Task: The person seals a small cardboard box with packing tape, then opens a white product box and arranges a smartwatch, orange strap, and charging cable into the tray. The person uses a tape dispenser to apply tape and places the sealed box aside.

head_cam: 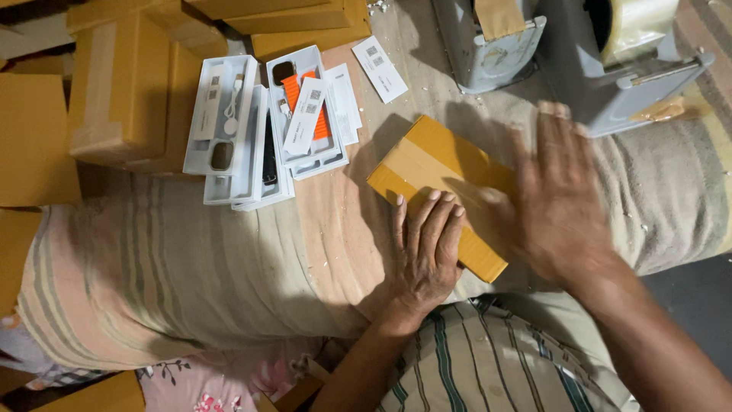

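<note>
Two hands on a taped cardboard box [438,191], left hand [425,255] flat, right hand [560,202] blurred, grip unclear.

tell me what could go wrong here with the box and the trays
1. The right hand is blurred as it sweeps over the taped box; only the left hand pins it, so the box may skid on the soft striped cloth.
2. The white trays lie stacked and overlapping, with loose cards beside them; a nudge could spill them.
3. The tape dispenser sits close behind the right hand and could get knocked.
</note>
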`<move>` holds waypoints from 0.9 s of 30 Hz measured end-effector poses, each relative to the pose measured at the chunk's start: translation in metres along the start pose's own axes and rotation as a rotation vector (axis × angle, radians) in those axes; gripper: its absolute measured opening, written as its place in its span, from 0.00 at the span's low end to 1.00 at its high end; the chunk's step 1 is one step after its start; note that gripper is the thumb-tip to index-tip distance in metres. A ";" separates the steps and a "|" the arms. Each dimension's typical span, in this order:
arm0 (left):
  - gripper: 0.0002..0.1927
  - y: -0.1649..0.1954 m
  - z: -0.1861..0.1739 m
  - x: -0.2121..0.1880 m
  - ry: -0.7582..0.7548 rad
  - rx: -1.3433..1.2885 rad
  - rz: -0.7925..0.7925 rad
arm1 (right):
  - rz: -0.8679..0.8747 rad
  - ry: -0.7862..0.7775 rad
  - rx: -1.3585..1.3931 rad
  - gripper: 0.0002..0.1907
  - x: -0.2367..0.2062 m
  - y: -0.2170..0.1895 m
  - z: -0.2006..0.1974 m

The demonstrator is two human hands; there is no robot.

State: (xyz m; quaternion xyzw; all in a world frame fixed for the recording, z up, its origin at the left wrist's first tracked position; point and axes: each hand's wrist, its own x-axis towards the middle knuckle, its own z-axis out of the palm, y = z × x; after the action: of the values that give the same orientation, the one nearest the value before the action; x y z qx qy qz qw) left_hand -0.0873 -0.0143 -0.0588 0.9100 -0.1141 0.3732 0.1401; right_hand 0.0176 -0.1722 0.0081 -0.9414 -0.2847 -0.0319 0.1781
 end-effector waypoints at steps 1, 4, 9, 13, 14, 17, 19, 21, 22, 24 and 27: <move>0.16 0.000 -0.001 0.001 -0.014 -0.002 0.005 | -0.004 -0.028 -0.048 0.45 0.008 -0.009 0.006; 0.19 -0.003 0.001 0.005 -0.011 -0.072 -0.040 | -0.056 -0.028 -0.213 0.40 0.020 -0.024 0.024; 0.14 -0.007 0.013 0.006 -0.022 -0.026 -0.013 | 0.008 -0.102 -0.142 0.41 0.035 0.010 0.031; 0.15 -0.007 0.014 -0.001 -0.025 -0.008 -0.001 | 0.081 -0.009 0.063 0.38 0.046 0.045 0.027; 0.16 -0.007 0.014 -0.002 -0.005 -0.029 0.004 | 0.087 0.029 0.174 0.36 0.044 0.051 0.024; 0.18 -0.004 0.012 -0.004 0.022 -0.059 -0.003 | 0.147 0.093 0.430 0.31 0.026 0.052 0.014; 0.17 -0.003 0.010 -0.004 0.026 -0.028 -0.006 | 0.236 0.112 0.498 0.29 0.016 0.045 0.006; 0.18 -0.002 0.008 -0.004 0.017 -0.035 -0.010 | 0.059 0.200 0.296 0.30 0.001 0.026 0.006; 0.18 -0.001 0.007 -0.003 0.010 -0.043 -0.011 | -0.025 0.241 0.194 0.31 -0.006 0.016 0.007; 0.17 0.000 0.007 -0.002 -0.025 -0.031 0.000 | -0.065 0.135 -0.096 0.35 -0.011 -0.005 0.019; 0.17 0.000 0.010 0.000 -0.049 -0.021 0.005 | -0.033 0.045 -0.149 0.40 -0.006 0.000 0.027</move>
State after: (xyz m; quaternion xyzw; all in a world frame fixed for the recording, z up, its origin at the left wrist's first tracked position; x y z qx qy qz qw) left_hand -0.0811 -0.0180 -0.0661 0.9170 -0.1239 0.3500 0.1460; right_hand 0.0122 -0.1659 -0.0181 -0.9463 -0.2928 -0.0773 0.1133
